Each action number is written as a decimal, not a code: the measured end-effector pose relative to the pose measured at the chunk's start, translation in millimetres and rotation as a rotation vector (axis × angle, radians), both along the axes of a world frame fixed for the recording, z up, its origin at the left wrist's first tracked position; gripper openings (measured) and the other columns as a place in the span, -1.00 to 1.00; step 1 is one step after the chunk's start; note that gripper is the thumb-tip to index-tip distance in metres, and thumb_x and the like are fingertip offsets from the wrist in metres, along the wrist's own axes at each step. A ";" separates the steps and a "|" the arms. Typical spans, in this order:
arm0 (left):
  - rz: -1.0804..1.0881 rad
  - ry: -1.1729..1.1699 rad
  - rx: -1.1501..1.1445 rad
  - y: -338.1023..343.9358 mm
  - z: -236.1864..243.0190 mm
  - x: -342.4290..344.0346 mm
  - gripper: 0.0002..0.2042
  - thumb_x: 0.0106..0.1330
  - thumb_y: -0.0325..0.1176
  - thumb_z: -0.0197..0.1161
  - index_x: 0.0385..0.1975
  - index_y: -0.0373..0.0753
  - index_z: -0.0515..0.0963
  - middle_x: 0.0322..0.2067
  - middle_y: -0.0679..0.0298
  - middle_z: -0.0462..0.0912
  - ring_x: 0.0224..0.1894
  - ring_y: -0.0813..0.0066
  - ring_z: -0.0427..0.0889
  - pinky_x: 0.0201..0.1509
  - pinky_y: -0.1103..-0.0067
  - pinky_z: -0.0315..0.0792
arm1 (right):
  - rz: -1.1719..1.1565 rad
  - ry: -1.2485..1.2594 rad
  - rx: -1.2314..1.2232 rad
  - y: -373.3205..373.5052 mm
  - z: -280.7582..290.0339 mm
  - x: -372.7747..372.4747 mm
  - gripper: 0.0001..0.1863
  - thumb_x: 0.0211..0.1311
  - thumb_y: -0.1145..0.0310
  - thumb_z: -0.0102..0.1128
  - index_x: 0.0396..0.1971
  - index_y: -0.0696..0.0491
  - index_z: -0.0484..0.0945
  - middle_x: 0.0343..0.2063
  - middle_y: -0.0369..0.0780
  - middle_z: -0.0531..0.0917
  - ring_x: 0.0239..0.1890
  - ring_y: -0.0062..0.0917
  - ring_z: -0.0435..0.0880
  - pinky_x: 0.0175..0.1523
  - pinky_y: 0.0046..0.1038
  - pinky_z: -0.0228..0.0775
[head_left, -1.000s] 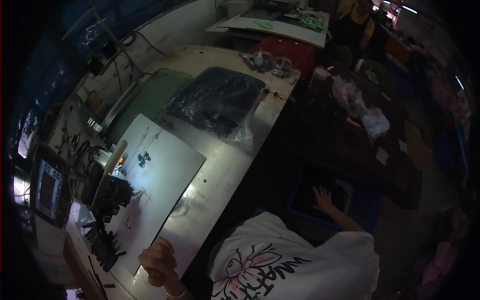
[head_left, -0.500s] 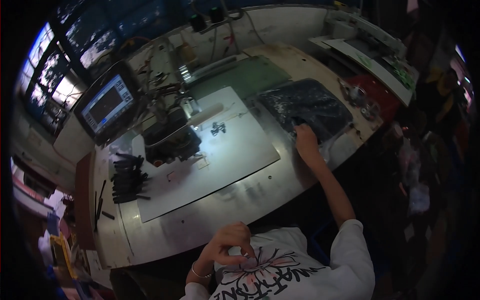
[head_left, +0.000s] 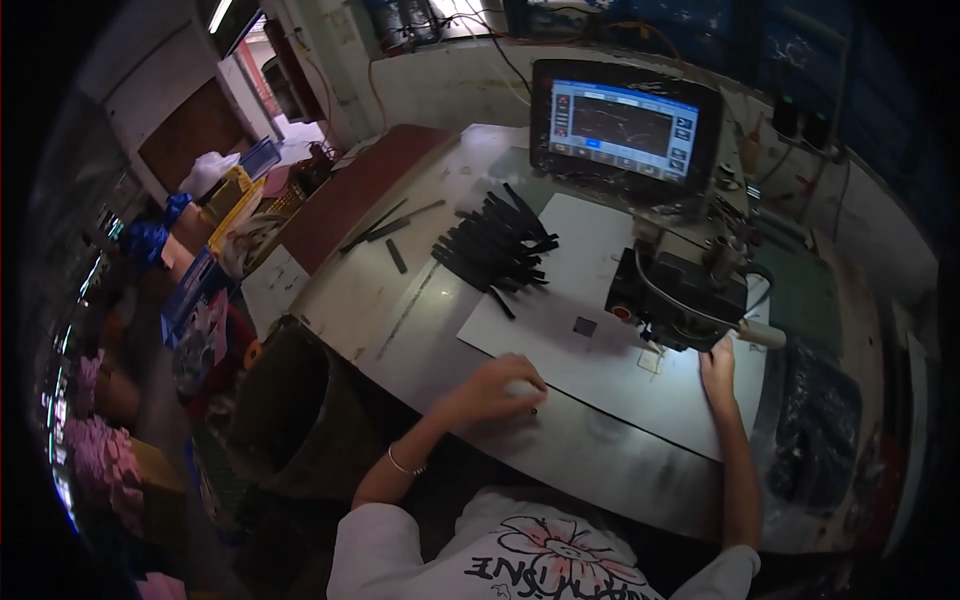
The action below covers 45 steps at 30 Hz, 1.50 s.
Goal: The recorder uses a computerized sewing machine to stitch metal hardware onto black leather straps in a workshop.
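Observation:
My left hand (head_left: 497,390) hovers over the front of the metal tabletop (head_left: 590,440), its fingers loosely bent and a gap showing between thumb and forefinger. Nothing can be made out in it. My right hand (head_left: 717,355) reaches onto the white board (head_left: 690,420), close against the dark machine head (head_left: 695,290). That head hides its fingertips, so what they touch cannot be seen. A pale cylinder (head_left: 762,333) sticks out just right of the hand. On the board lie a small dark square (head_left: 584,326) and a small pale outlined square (head_left: 650,361).
A heap of black strips (head_left: 490,245) overlaps the board's far left edge, with loose strips (head_left: 397,255) beyond it. Behind the machine stands a lit screen (head_left: 625,125). A dark plastic bag (head_left: 815,430) lies at right; a large bin (head_left: 285,405) stands left of the table.
The view has swung left. My right hand has gone from the dark plastic bag to the machine head. My left hand has moved from before my shirt to over the table's front.

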State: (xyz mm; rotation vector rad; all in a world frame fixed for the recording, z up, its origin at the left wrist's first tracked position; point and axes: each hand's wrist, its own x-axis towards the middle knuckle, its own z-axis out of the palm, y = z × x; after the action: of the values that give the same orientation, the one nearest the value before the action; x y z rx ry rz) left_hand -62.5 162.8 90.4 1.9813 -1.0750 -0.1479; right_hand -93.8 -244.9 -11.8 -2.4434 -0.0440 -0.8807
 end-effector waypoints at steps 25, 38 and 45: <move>0.434 -0.208 0.173 63.1 -74.5 160.7 -0.70 -0.03 -0.35 0.35 -0.59 -0.32 0.31 -0.66 0.15 0.36 -0.61 0.32 0.34 -0.51 0.50 0.26 | -0.243 -0.129 0.222 11.2 52.4 -56.3 -0.84 0.00 0.59 0.11 -0.36 0.15 0.57 -0.35 -0.18 0.56 -0.22 -0.36 0.49 -0.11 -0.43 0.32; -0.151 -0.123 0.166 -94.2 -46.4 36.4 -0.65 0.08 -0.13 0.25 -0.59 -0.27 0.31 -0.60 0.17 0.32 -0.52 0.19 0.36 -0.47 0.43 0.23 | -0.247 0.211 0.374 1.0 41.8 -105.4 -0.83 -0.03 0.44 0.24 -0.38 0.12 0.55 -0.44 -0.24 0.53 -0.38 -0.50 0.50 -0.27 -0.52 0.36; -0.205 -0.293 0.130 -132.2 -46.7 23.7 -0.81 0.04 -0.29 0.28 -0.55 -0.21 0.42 -0.51 0.26 0.38 -0.35 0.27 0.35 -0.22 0.44 0.22 | -0.288 0.223 0.255 6.0 32.7 -90.8 -0.78 -0.02 0.34 0.28 -0.39 0.13 0.53 -0.50 -0.27 0.54 -0.49 -0.53 0.48 -0.37 -0.55 0.35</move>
State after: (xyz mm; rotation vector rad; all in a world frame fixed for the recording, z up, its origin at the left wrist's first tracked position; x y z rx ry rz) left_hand -38.8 30.6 43.7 2.0482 -1.4913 -0.0366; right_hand -184.7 -238.9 20.9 -2.3210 0.4826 -0.6764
